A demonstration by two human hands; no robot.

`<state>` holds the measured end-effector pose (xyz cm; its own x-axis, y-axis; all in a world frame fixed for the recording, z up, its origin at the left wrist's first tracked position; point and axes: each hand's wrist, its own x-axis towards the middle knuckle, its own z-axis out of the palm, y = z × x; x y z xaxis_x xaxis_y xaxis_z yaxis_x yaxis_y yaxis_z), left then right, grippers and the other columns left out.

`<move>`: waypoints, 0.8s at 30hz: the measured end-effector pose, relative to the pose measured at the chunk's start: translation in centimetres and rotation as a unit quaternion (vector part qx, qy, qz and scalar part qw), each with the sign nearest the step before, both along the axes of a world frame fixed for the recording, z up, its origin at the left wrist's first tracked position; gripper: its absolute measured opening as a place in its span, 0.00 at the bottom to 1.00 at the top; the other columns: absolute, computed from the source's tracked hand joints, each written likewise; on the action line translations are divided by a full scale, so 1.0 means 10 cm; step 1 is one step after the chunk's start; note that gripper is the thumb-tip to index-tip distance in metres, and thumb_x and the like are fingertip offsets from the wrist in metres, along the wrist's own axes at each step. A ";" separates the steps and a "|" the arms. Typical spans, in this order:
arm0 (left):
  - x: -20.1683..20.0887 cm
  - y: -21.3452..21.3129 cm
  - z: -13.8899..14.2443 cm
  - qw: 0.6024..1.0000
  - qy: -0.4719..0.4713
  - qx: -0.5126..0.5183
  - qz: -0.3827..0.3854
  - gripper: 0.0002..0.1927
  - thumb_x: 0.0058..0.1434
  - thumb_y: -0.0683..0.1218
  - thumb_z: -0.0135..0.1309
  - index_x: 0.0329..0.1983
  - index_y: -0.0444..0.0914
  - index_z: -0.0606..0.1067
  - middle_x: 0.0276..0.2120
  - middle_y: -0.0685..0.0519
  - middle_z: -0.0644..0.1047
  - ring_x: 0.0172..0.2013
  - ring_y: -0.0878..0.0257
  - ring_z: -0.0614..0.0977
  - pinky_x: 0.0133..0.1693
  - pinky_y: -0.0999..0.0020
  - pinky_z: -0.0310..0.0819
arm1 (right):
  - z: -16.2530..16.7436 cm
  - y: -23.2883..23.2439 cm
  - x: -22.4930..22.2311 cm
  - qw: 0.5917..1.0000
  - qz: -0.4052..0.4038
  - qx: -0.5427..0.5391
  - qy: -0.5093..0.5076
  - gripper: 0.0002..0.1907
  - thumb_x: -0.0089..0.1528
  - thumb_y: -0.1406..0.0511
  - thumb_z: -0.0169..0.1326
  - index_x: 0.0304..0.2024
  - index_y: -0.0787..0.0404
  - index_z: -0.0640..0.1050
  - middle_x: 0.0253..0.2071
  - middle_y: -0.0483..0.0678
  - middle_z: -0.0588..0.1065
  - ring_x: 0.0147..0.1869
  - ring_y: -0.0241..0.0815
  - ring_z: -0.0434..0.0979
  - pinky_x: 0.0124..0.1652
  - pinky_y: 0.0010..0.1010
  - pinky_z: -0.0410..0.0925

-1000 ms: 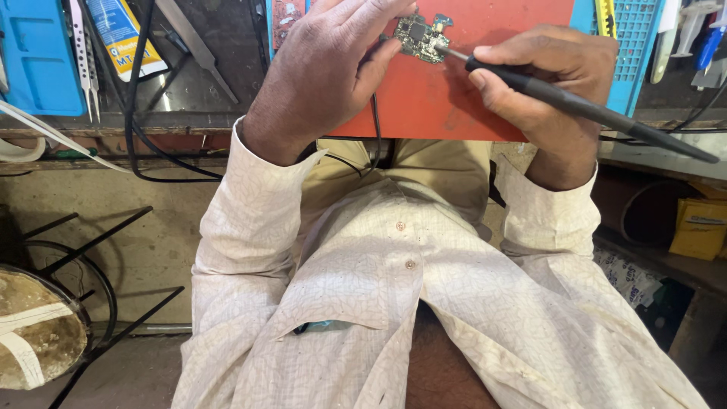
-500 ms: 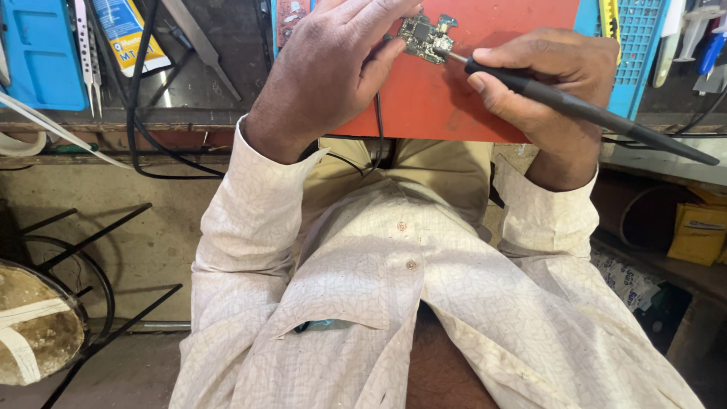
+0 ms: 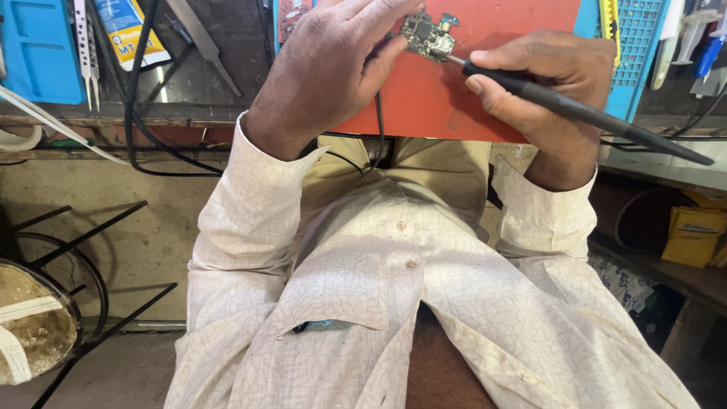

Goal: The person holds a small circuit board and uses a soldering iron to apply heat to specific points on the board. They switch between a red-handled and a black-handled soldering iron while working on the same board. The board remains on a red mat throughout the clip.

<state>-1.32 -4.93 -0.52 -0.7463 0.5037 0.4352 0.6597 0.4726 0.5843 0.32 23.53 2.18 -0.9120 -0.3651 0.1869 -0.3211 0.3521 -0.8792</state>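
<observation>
My left hand (image 3: 333, 68) pinches a small green circuit board (image 3: 426, 34) between thumb and fingers, holding it over an orange-red work mat (image 3: 432, 98). My right hand (image 3: 549, 87) grips a black soldering iron (image 3: 583, 113) like a pen. Its metal tip touches the lower right edge of the board. The iron's handle runs out to the right past my wrist. Both hands rest at the near edge of the bench, above my lap and cream shirt.
Tweezers (image 3: 83, 53) and a blue tray (image 3: 38, 49) lie on the bench at left, with black cables (image 3: 140, 113) hanging over its edge. A blue perforated mat (image 3: 632, 45) and tools sit at right. A yellow box (image 3: 693, 235) rests on a lower shelf.
The hands and the board sit slightly higher in view than before. The iron tip stays against the board.
</observation>
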 end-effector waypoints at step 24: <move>-0.02 -0.01 0.03 1.000 -0.009 0.000 0.001 0.15 0.74 0.39 0.55 0.62 0.35 0.72 0.52 0.44 0.79 0.55 0.45 0.80 0.56 0.53 0.73 | -0.05 0.00 0.00 0.999 0.019 0.009 0.041 0.09 0.66 0.74 0.67 0.48 0.72 0.83 0.38 0.54 0.81 0.37 0.37 0.80 0.37 0.20 0.70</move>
<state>-1.49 -5.06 -0.18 -0.7546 0.5024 0.4221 0.6485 0.4730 0.5964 0.36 23.58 1.72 -0.8789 -0.4036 0.2542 -0.4058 0.3527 -0.8432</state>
